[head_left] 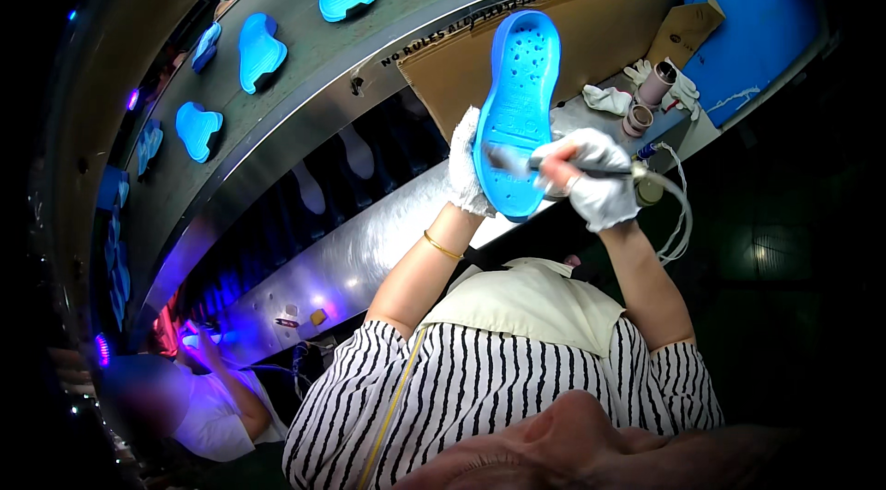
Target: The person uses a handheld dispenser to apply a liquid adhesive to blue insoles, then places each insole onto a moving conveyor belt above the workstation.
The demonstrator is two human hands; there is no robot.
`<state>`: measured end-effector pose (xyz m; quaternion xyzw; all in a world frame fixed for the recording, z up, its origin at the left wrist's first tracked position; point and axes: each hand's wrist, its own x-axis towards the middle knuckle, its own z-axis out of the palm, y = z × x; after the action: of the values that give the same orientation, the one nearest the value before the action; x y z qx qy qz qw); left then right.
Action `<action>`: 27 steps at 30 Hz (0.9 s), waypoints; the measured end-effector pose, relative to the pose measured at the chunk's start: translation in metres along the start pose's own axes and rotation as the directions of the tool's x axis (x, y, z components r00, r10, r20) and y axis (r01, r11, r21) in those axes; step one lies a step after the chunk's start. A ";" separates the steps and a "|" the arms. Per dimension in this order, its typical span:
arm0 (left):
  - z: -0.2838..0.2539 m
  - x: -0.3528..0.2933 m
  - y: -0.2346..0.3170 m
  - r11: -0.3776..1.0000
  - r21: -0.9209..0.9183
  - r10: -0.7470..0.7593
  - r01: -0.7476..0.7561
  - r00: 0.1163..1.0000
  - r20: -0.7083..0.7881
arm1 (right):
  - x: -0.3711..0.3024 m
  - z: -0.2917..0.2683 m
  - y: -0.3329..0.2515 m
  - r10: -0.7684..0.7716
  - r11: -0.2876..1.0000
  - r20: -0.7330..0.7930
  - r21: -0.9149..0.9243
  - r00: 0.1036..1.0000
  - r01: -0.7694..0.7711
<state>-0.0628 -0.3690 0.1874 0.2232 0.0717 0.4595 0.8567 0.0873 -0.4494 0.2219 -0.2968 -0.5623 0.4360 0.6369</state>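
A bright blue shoe sole (pixel 520 107), inner side up, is tilted upright in front of me. Small holes dot its toe end, and ridges cross its middle. My left hand (pixel 466 172), in a white glove, grips the sole by its left edge near the heel; some of its fingers are hidden behind it. In my white-gloved right hand (pixel 598 181) is a brush (pixel 508 161), its handle pinched between fingers and thumb. The blurred bristles lie over the heel half of the sole. From the handle's rear end a pale tube (pixel 684 204) curves downward.
Several blue soles (pixel 262 52) lie on a curved conveyor belt (pixel 305 38) beyond a metal rim. At right, a bench holds white gloves (pixel 607 100), a pink cup (pixel 656 84) and a tape roll (pixel 637 120). A co-worker (pixel 217 407) sits at lower left.
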 end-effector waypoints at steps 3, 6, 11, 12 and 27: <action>0.014 -0.013 -0.006 1.000 -0.008 -0.018 0.017 0.997 -0.075 | 0.017 -0.005 0.003 -0.109 0.982 -0.226 -0.176 0.968 0.069; -0.002 -0.003 -0.010 1.000 -0.019 -0.011 0.011 1.000 0.015 | 0.013 0.010 0.004 -0.287 0.930 -0.070 -0.260 0.955 0.260; -0.003 -0.007 -0.007 1.000 -0.020 -0.001 0.001 0.999 0.038 | 0.002 0.004 -0.012 -0.066 0.975 0.037 0.213 0.997 0.056; 0.000 -0.011 -0.006 1.000 -0.021 -0.012 0.014 0.997 0.076 | 0.007 -0.006 -0.011 -0.103 0.986 -0.024 0.130 0.994 0.106; 0.004 -0.019 0.003 0.999 0.023 -0.024 0.024 1.000 -0.021 | 0.000 -0.026 -0.011 -0.144 0.884 0.255 -0.401 0.956 0.240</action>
<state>-0.0748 -0.3848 0.1907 0.2274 0.0883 0.4506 0.8587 0.1153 -0.4510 0.2263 -0.3220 -0.7372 0.2666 0.5309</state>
